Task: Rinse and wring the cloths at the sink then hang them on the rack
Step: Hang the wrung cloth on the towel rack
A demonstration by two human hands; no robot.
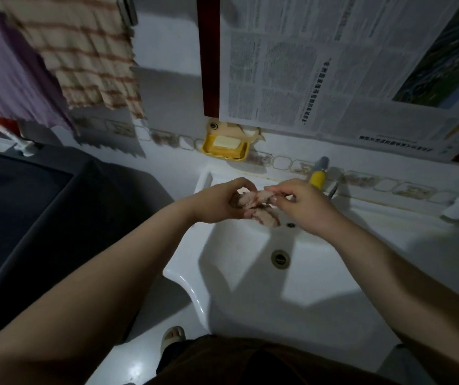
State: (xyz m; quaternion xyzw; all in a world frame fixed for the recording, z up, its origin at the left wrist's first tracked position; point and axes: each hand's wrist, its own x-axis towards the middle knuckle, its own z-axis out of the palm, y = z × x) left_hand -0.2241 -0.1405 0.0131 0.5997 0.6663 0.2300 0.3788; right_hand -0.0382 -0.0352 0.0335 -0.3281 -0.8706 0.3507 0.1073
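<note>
Head view: cloth (253, 207), bunched into a short twisted roll, held above the back of the sink (250, 276), long axis running left to right between the two hands. Left hand (220, 202) curled round the left end; right hand (301, 202) pinching and wrapping the right end. Both equally near, one at each end, neither spare. Likely mid-wring, calling for opposite turns along that axis. Tap (318, 175) just behind the right hand. Striped towel (83, 59) hanging up and to the left, likely the rack side.

yellow soap dish (224, 152) on wall | newspaper (333, 65) above | slipper (172, 336) on floor
</note>
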